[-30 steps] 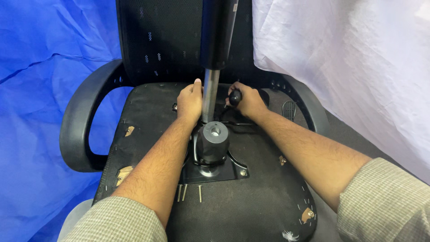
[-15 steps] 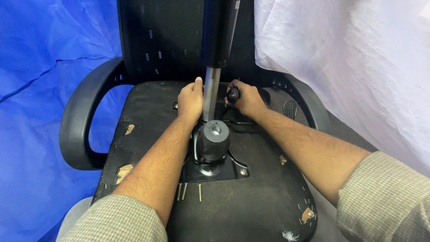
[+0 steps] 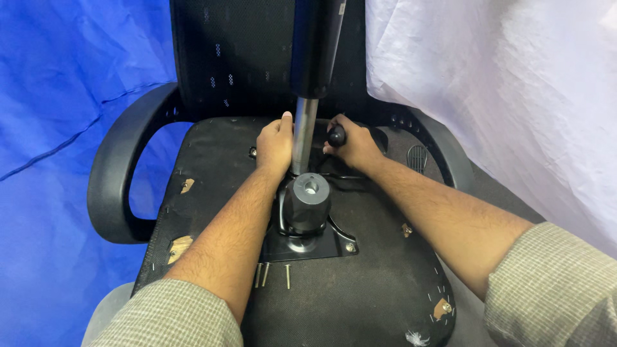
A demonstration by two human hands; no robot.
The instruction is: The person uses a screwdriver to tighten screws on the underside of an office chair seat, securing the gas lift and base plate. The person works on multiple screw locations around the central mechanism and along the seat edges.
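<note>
A blue cloth (image 3: 58, 128) fills the left side and a white sheet (image 3: 501, 96) the right, its folds hiding whatever lies behind. Between them an overturned office chair (image 3: 212, 64) shows the worn black underside of its seat (image 3: 373, 295), torn in spots, with curved armrests (image 3: 122, 173) on either side; the right one is partly covered by the sheet. A black gas cylinder (image 3: 315, 45) with a chrome shaft (image 3: 304, 138) rises out of the top edge, its upper end cut off. Below it a metal mounting plate (image 3: 315, 247) carries a grey round hub (image 3: 308, 202). The left hand (image 3: 275, 144) rests flat on the seat, fingers loose, touching the shaft's left side. The right hand (image 3: 353, 146) is clenched around a black knob (image 3: 337, 135) just right of the shaft; what the knob joins is hidden. Three loose screws (image 3: 270, 275) lie before the plate.
</note>
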